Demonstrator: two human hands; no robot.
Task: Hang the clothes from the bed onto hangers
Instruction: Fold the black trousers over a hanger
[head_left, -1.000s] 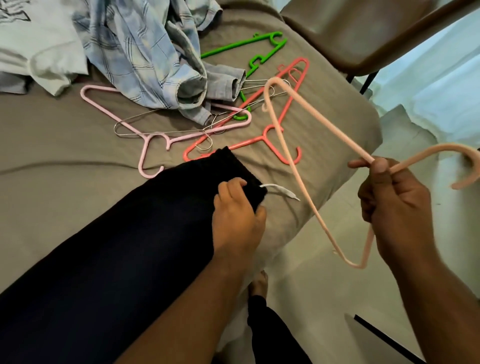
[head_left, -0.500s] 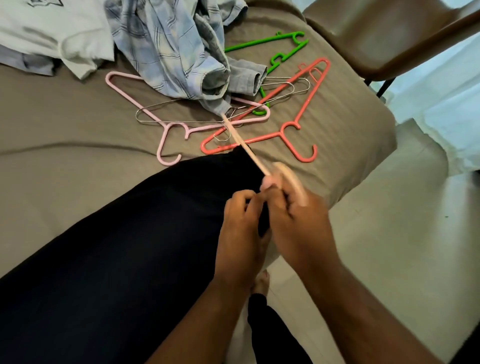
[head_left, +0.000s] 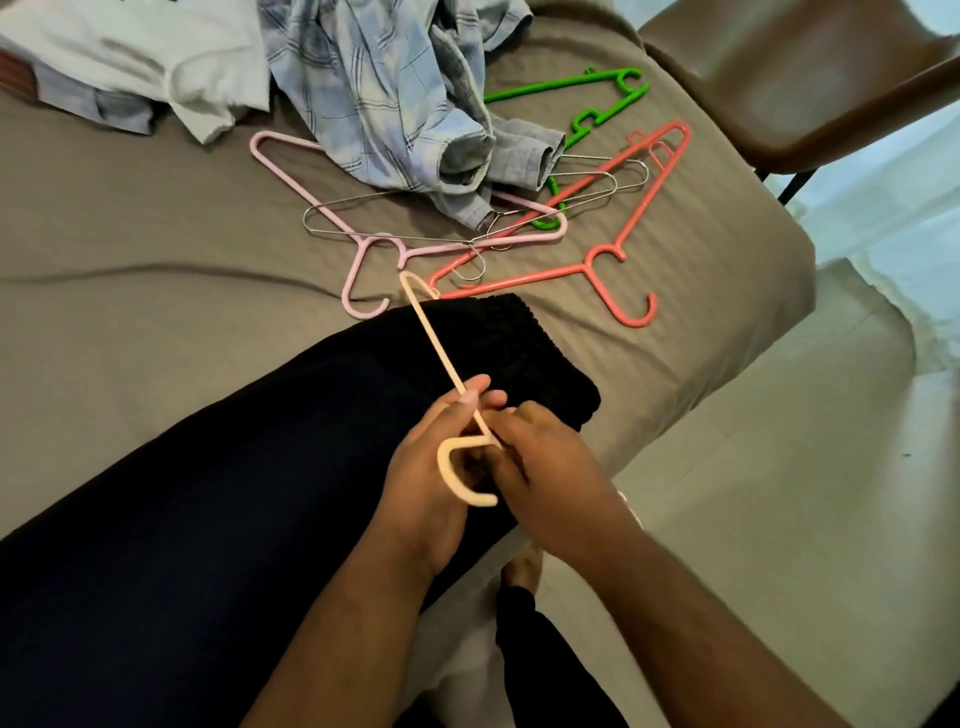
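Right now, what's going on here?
A person at the bed holds a peach hanger in both hands over a black garment that lies flat on it. The left hand pinches the hanger's arm, and the right hand grips near the hook. A plaid shirt and a white T-shirt lie unhung, with pink, coral and green hangers loose beside them.

Nothing here can be read: no text, label, brand or number is legible. The T-shirt (head_left: 156, 67), lying well beyond and to the left of the left hand (head_left: 431, 467), bears a dark print (head_left: 150, 1), but the top edge of the view cuts it off and it cannot be made out.
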